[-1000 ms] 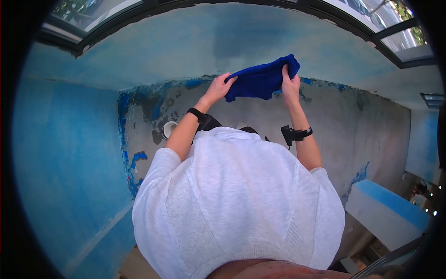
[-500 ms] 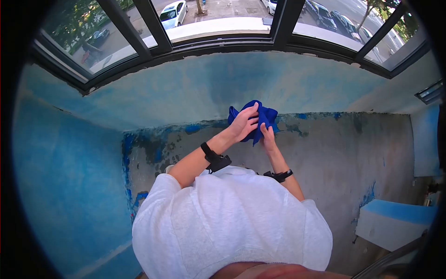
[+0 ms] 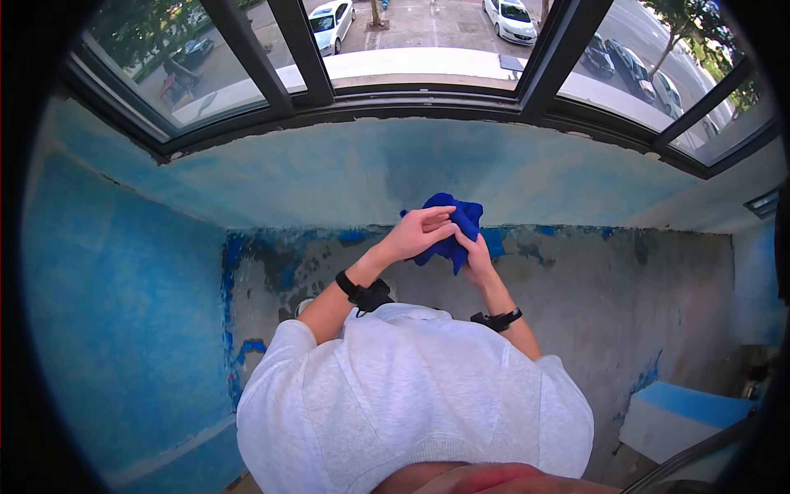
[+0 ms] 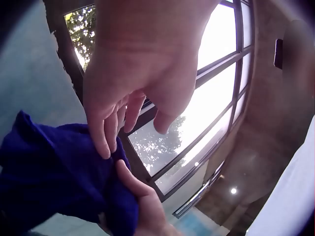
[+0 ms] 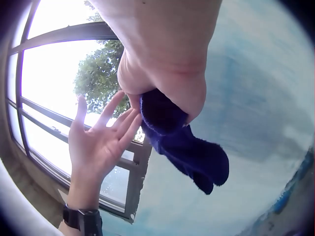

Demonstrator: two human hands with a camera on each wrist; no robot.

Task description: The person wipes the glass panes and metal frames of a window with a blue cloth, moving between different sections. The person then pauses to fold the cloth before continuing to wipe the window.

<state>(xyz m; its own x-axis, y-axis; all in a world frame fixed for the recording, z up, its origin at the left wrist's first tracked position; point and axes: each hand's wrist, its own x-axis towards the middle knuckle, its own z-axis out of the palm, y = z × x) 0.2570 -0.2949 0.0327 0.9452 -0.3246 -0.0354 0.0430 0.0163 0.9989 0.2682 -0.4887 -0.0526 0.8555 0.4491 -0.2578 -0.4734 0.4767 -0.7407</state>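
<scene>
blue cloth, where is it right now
In the head view the blue cloth is bunched in the right hand, held up before the blue wall below the window, with the open left hand against its left side.

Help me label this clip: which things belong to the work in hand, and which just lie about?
In hand:
blue cloth, gripped by the right hand
left hand, open against the cloth

Lying about:
white cup on the floor
blue-topped block
</scene>
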